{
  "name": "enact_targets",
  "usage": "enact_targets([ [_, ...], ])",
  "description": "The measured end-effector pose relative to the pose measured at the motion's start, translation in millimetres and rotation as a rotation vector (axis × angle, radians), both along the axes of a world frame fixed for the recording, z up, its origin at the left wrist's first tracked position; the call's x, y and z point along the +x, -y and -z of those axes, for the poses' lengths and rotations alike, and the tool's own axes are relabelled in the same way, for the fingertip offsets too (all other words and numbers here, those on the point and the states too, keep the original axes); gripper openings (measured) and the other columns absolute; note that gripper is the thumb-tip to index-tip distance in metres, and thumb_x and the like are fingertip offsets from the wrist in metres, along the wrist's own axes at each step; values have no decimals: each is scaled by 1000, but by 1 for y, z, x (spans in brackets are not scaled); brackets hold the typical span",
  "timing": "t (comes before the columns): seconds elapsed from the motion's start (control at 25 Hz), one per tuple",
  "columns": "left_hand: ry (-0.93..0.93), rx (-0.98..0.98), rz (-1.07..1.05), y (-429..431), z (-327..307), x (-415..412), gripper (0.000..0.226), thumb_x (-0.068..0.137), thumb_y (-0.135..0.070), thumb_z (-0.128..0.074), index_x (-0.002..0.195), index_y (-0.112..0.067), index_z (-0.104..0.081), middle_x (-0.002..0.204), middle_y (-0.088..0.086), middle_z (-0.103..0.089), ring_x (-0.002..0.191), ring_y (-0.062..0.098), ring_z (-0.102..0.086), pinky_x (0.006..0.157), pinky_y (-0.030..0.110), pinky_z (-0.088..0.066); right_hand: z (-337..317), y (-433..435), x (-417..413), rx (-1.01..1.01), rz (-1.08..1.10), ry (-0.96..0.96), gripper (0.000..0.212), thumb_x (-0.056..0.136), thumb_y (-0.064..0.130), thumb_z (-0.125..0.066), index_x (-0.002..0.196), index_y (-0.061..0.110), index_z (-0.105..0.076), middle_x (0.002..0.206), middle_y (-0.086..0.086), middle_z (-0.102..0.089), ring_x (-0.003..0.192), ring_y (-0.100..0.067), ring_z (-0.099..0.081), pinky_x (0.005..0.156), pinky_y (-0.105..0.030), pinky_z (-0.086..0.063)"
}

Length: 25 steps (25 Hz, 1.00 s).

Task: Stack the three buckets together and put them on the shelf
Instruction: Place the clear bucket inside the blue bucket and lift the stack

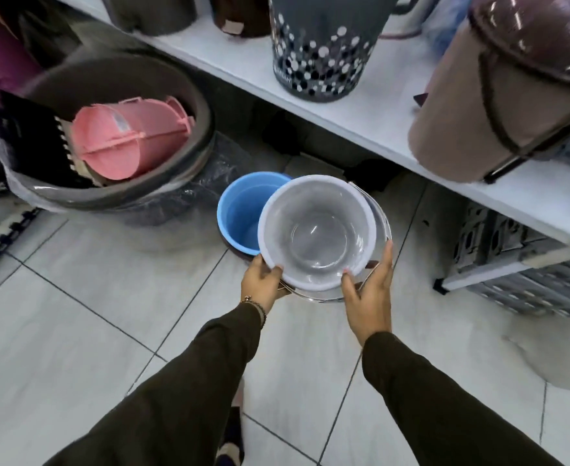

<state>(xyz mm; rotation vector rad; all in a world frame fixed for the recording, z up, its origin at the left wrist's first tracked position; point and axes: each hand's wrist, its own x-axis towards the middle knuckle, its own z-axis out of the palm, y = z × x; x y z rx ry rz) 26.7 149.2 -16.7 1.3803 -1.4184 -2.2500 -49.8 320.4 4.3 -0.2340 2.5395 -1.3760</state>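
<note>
Two bare hands in dark long sleeves hold a pale grey, translucent round plastic bucket (317,230) above a floor of light grey tiles (75,331). The left hand (261,280) curls its fingers over the near-left rim, thumb on top; a beaded bracelet (258,309) circles that wrist. The right hand (371,290) presses flat against the near-right side, fingers stretched up along the wall and thumb hooked over the rim. A thin metal wire handle (374,210) hangs around the grey bucket's outside. Beneath it, a second rim shows at the lower right; whether that is another nested bucket cannot be told.

Just beside the grey bucket, to its left and partly hidden behind it, a sky-blue round plastic bucket (243,210) stands upright on the floor, apparently seated in a dark brown bucket (235,252) of which only a sliver of rim shows.

Farther left sits a large dark grey round tub (189,105) wrapped in clear plastic film, holding a pink plastic bucket (122,142) lying on its side and a black notched panel (31,139).

Across the upper right runs a white shelf (394,105), carrying a grey cylindrical bin with a white-and-black dot pattern (320,52) and a taupe pedal bin with a glossy brown domed lid (499,95). Grey perforated plastic crates (512,264) are stowed under the shelf.
</note>
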Motion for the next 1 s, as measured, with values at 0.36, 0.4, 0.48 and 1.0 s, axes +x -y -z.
enact_targets([
  [0.36,221,-62,-46,151,39,-59,38,93,-6,-55,130,-14,-51,122,18,-63,101,40,-66,73,50,-63,41,157,-76,-82,-62,284,100,91,1,-67,157,41,-4,155,1,-39,133,-8,-51,113,-45,-45],
  [0.4,276,-73,-16,159,53,-62,41,92,-8,-55,132,-14,-49,126,19,-61,106,43,-64,78,55,-61,55,166,-79,-65,-61,318,101,91,-1,-68,158,38,-3,155,-2,-41,137,-16,-49,114,-48,-44],
  [0.48,381,-148,60,170,77,-69,44,92,-13,-55,135,-15,-49,124,20,-60,103,42,-64,74,49,-63,84,180,-85,-7,-44,376,102,90,0,-69,158,36,-1,152,-3,-43,138,-21,-48,114,-50,-44],
  [1.0,495,6,153,204,165,-70,59,89,-13,-64,140,-9,-36,115,12,-54,106,39,-61,94,51,-55,166,177,-102,-61,304,1017,77,78,38,-84,140,14,-45,138,-9,-57,124,-33,-57,89,-51,-55],
])
